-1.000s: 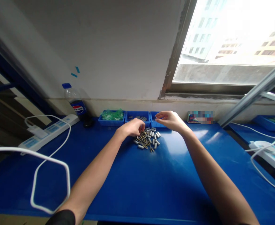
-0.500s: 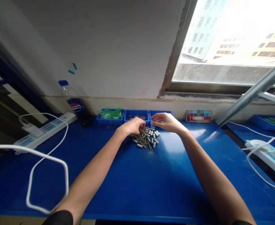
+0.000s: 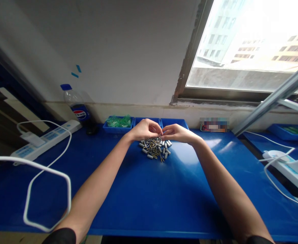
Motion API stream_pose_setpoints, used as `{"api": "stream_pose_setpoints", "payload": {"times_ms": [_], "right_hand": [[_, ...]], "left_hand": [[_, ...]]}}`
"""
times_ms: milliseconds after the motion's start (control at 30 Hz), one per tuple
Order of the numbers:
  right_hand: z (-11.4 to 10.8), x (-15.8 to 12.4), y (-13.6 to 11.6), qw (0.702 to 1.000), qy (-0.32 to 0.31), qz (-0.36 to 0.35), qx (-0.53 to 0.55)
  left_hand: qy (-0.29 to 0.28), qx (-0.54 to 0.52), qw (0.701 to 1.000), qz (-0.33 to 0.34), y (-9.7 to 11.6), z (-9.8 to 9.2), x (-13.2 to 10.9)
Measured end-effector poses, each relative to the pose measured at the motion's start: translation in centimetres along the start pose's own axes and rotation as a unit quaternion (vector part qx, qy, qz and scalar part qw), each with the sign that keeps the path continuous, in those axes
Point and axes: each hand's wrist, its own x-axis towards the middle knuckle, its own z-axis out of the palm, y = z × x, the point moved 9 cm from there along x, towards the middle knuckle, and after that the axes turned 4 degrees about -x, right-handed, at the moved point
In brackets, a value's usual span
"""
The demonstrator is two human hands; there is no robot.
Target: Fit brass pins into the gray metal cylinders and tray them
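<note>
Hovering over metal pieces (image 3: 154, 149), left hand (image 3: 145, 130), right hand (image 3: 179, 134) half-curled, fingertips together; cannot tell whether either grips anything; middle blue tray (image 3: 157, 120) partly hidden.

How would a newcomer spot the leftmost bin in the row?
On the blue table, find the row of three blue bins along the wall. Take the bin nearest the Pepsi bottle. In that row, only it shows crumpled green plastic.

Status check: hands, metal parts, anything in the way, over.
Left hand, right hand nearly meeting; anything held too small to tell. Metal parts heaped close by on blue table. White cable loop at left forearm.
</note>
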Motion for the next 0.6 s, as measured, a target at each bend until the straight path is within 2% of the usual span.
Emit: {"api": "stream_pose_setpoints", "payload": {"times_ms": [100,200,333,433,500,600], "right_hand": [[0.7,0.2,0.6,0.993,-0.011,0.014,0.118],[0.9,0.4,1.1,0.978,0.010,0.033,0.208],[0.5,0.5,1.7,0.964,0.053,0.047,0.255],[-1.2,0.4,2.2,0.973,0.115,0.045,0.194],[-3.5,-0.2,2.5,0.973,0.200,0.046,0.105],[-6.9,-2.1,2.3,0.938,0.335,0.062,-0.068]], "left_hand": [[0.038,-0.027,0.999,-0.005,-0.1,-0.5,0.0],[0.059,-0.033,0.998,-0.008,-0.3,-1.0,0.0],[0.071,0.018,0.997,-0.012,-0.8,-1.7,0.0],[0.034,0.119,0.991,-0.050,-2.0,-1.5,-0.1],[-0.016,0.186,0.979,-0.087,-3.2,-0.7,-0.3],[-0.070,0.250,0.958,-0.120,-4.5,0.4,-0.5]]}}
